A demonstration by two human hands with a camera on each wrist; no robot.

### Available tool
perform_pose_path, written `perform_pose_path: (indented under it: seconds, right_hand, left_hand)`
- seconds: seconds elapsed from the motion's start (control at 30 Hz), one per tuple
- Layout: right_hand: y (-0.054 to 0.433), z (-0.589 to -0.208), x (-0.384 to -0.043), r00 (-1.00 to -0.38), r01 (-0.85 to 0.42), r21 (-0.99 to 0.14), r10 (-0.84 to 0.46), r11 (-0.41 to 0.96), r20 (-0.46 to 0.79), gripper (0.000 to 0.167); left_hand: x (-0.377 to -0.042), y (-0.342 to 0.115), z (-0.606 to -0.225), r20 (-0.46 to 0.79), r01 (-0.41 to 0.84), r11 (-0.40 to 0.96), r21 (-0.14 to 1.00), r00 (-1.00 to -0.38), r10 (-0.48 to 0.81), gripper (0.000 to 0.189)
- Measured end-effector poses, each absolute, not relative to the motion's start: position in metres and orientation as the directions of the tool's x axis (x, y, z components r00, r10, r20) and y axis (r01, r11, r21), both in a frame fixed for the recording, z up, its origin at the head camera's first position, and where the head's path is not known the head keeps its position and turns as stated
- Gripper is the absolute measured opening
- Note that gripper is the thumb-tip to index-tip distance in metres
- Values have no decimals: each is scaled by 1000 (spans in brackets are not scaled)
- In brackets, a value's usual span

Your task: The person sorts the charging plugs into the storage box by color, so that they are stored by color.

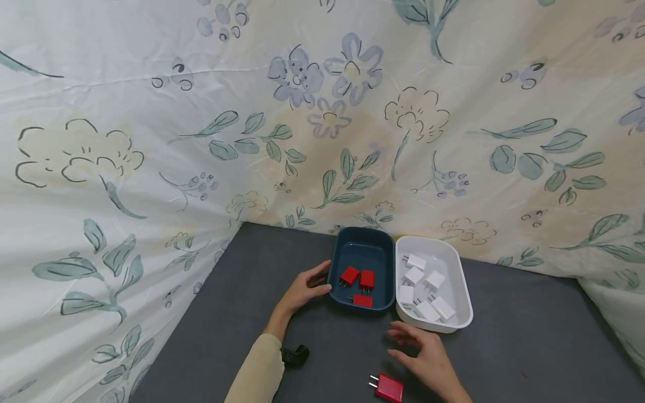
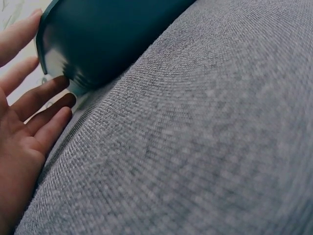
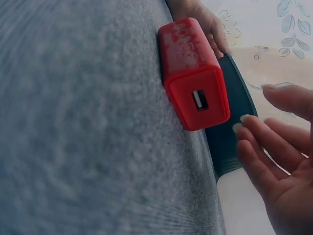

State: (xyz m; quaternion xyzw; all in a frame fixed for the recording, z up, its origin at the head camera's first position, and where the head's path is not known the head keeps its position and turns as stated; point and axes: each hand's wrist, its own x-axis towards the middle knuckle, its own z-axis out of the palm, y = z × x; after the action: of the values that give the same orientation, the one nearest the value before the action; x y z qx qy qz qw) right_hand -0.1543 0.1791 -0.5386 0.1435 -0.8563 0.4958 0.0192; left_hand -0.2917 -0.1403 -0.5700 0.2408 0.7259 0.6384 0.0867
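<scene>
My left hand (image 1: 300, 292) rests its fingertips against the left side of a dark blue bin (image 1: 364, 252), fingers extended and loosely spread in the left wrist view. Inside that bin lie three red USB charger plugs (image 1: 367, 279). Another red USB charger plug (image 1: 389, 387) lies on the table near the front, its metal prongs pointing left. The right wrist view shows the USB port on the end of this red plug (image 3: 193, 73). My right hand (image 1: 425, 358) hovers just behind and to the right of it, thumb and fingers apart with nothing between them.
A white bin (image 1: 456, 274) stands against the right side of the blue one, holding several white charger plugs (image 1: 433, 281). Both bins sit near the back of the dark grey table (image 1: 519, 330). Behind it hangs a flower-patterned cloth (image 1: 322, 184). A black band (image 1: 295, 356) circles the left wrist.
</scene>
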Motion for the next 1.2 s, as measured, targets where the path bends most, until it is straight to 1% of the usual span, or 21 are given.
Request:
perform_pose_path:
  seconds: [0.13, 0.23, 0.4, 0.47, 0.53, 0.63, 0.73, 0.83, 1.03, 1.2]
  right_hand:
    - [181, -542, -155, -941, -280, -850, -303, 446, 152, 54]
    - [184, -545, -157, -913, -287, -866, -391, 408, 118, 56]
    - [192, -548, -160, -824, -214, -913, -567, 348, -23, 52]
    - [194, -549, -161, -783, -173, -925, -617, 339, -79, 50]
    - [195, -550, -161, -746, -153, -932, -657, 329, -110, 49]
    - [196, -553, -161, -714, -157, -937, -692, 312, -110, 47]
    - [196, -554, -160, -696, -172, -939, -711, 297, -98, 46]
    - [196, -554, -159, -678, -169, -943, -729, 285, -99, 45]
    - [197, -552, -159, -640, -252, -927, -767, 277, -55, 49]
    - [198, -551, -159, -624, -236, -929, -777, 286, -81, 52]
  left_hand:
    - [-292, -141, -574, 197, 253, 70, 965, -873, 446, 64]
    - [-291, -141, -574, 206, 261, 67, 963, -873, 442, 64]
    - [-292, -142, -575, 206, 262, 70, 962, -873, 442, 64]
    - [-293, -142, -575, 209, 264, 63, 962, -869, 449, 64]
    - [-291, -142, -571, 203, 257, 59, 965, -865, 460, 64]
    - [-289, -142, -564, 188, 248, 64, 967, -857, 480, 66]
    - [-288, -142, -564, 184, 249, 76, 965, -858, 479, 67]
    - [-292, -142, -574, 194, 255, 74, 964, -865, 462, 66]
    - [-292, -141, -576, 206, 262, 70, 962, -872, 444, 64]
    - [-292, -141, -576, 193, 258, 93, 962, -878, 438, 65]
